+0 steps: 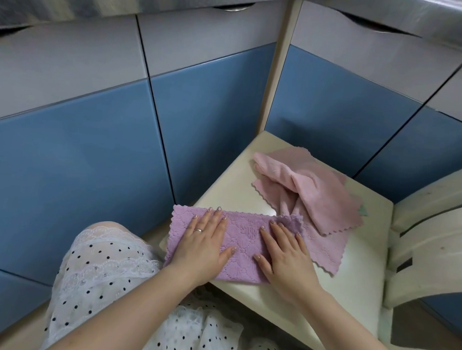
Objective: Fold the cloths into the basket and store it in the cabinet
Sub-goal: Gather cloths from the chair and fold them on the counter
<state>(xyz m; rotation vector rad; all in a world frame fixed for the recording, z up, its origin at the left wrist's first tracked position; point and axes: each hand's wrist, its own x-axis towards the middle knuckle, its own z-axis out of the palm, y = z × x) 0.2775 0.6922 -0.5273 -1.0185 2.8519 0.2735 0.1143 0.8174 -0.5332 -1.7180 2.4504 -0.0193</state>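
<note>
Cream stool [365, 233], two cloths, two hands flat

Bare stool top [334, 261] right of purple cloth [244, 244]; pink cloth [314, 189] behind.

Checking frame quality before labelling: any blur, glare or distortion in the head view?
Head view: wide-angle bend in the cabinet doors; top edge smeared; soft even light, slight sheen on the stool; hands and purple cloth sharp.
</note>
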